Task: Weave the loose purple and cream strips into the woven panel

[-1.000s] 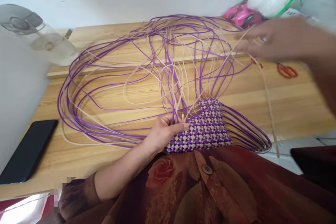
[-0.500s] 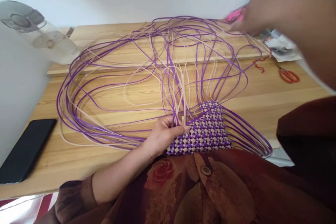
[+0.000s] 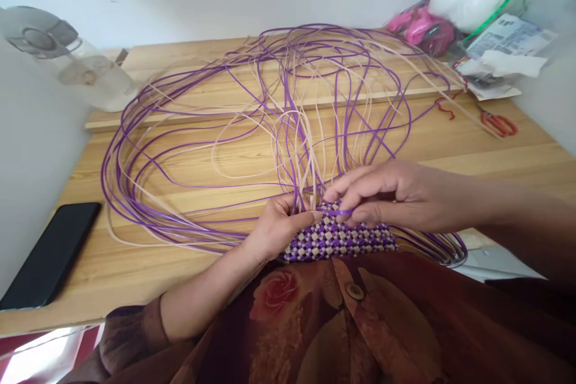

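A checkered purple and beige woven panel (image 3: 342, 240) lies at the table's near edge, against my shirt. Long purple and beige strands fan out from its sides and far edge. My left hand (image 3: 281, 225) grips the panel's left corner, thumb on top, with strands rising beside its fingers. Over the panel's upper part, my right hand (image 3: 391, 195) pinches a purple strand (image 3: 335, 212) between thumb and fingers. That strand runs toward my left thumb. The right hand hides part of the weave.
A black phone (image 3: 51, 255) lies at left, and a clear bottle with a grey lid (image 3: 40, 33) stands behind it. Orange-handled scissors (image 3: 499, 124), red yarn (image 3: 445, 109) and a pink bagged item (image 3: 423, 30) are at right. A wooden board (image 3: 189, 117) crosses the table's back.
My right hand has come down from the upper right to the panel and now pinches a purple strand there. My left hand keeps its grip on the panel's corner.
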A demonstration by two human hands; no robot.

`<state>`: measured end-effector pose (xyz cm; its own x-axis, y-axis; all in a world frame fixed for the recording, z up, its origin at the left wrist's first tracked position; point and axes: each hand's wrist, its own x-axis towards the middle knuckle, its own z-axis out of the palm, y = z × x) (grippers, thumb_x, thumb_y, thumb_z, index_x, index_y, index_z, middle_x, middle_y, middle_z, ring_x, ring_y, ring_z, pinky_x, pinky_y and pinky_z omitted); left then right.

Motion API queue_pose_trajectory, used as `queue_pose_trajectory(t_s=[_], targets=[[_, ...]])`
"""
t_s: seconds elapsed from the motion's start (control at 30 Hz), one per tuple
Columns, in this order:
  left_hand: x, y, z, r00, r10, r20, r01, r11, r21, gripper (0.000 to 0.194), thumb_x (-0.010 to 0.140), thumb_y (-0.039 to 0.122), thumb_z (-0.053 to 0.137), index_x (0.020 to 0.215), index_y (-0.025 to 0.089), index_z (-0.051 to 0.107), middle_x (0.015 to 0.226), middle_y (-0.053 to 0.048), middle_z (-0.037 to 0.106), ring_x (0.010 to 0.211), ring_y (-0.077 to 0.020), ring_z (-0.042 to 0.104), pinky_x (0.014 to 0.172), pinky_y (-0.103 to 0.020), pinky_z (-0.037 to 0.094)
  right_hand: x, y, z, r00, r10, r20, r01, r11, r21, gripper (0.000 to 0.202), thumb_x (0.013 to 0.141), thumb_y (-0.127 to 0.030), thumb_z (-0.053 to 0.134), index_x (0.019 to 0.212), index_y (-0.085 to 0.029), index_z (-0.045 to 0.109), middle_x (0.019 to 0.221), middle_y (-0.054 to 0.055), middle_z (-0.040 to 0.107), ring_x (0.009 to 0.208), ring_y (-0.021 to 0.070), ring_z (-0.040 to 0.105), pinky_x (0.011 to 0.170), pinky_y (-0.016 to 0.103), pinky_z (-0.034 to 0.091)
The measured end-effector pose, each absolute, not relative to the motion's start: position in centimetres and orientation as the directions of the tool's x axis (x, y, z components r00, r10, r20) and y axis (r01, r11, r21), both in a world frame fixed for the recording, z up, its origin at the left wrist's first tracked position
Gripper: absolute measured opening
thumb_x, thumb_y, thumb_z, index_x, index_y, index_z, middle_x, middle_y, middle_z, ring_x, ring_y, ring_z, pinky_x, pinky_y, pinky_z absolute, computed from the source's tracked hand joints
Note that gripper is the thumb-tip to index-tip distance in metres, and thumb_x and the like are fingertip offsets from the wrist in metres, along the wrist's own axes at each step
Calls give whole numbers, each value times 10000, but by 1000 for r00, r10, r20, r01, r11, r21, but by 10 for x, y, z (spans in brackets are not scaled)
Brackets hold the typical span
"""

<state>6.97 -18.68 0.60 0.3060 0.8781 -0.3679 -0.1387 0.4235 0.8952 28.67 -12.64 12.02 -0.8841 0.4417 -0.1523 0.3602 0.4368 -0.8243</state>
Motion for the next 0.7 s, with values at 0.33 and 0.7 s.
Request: queue_pose_trajectory(t_s=[0.33,0.7], targets=[[71,-187,7,302,905,-301,-180,364,914,212,687,310,789,704,138,665,681,13,619,614,-89,503,642,-230,393,262,-125,75,-593,691,-413,478,-111,-871,194,799,-321,674,886,-157,620,690,1,646,620,108,612,565,224,495],[73,-187,4,324,898,-298,-270,390,881,213,648,251,815,813,138,740,737,-5,682,688,-118,573,727,-250,432,238,-130,79,-715,665,-215,611,444,-656,164,814,-204,587,933,-164,693,786,24,681,724,137,620,689,267,446]])
